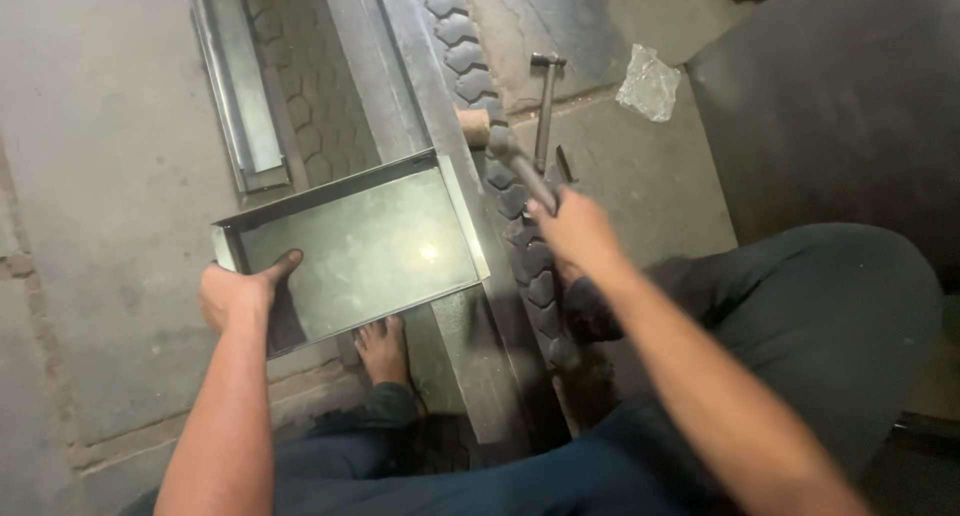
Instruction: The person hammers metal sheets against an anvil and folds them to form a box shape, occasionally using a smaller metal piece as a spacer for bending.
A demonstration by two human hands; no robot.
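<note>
A shallow sheet-metal tray (370, 241) with folded-up edges rests across a long steel beam (420, 96). My left hand (235, 291) grips the tray's near-left corner, thumb over the rim. My right hand (575, 226) is closed on the handle of a mallet (500, 148), whose wooden head sits just beyond the tray's far-right corner, beside the beam. A bare foot (382, 348) rests under the tray's near edge.
A metal hammer (546, 101) lies on the concrete floor to the right. A tyre strip (480, 106) runs along the beam. A folded metal channel (235, 86) lies at the upper left, and crumpled plastic (648, 81) at the upper right.
</note>
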